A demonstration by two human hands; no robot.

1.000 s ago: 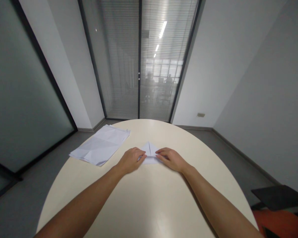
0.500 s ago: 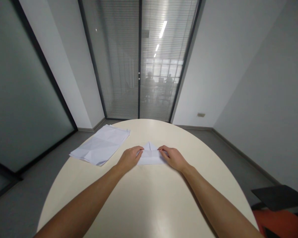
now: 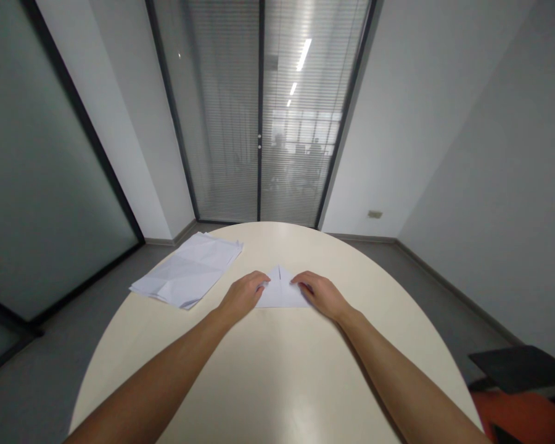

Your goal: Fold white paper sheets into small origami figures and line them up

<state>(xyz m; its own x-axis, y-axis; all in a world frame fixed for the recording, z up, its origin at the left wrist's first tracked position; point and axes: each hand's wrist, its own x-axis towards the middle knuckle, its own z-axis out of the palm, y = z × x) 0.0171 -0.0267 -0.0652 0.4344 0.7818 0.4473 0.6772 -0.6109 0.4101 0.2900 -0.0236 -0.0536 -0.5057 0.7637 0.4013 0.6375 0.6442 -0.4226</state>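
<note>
Left hand [image 3: 241,293] and right hand [image 3: 324,295] are apart, one on each side of a white folded paper [image 3: 280,297], fingers bent inward. Left fingertips are at its left slope, right fingertips at its right slope. Cannot tell if either hand pinches the sheet or just rests on it; thumbs mostly hidden.

Folded paper lies about midway between left and right edges of the round table [image 3: 282,364], nearer the far edge than the near one. Roughly triangular: tip toward the far edge, straight base toward the person, short dark line running down from the tip. Base corners partly covered by the hands.

Paper stack [image 3: 189,268], white, creased, sheets uneven, sits at the table's far-left edge, well apart from the folded paper. Both forearms come in over the near edge.

Off the table: chair [image 3: 522,370], black and red, past the right edge. Glass panels with blinds [image 3: 231,142] beyond the far edge; small wall plate [image 3: 374,214] right of them.
</note>
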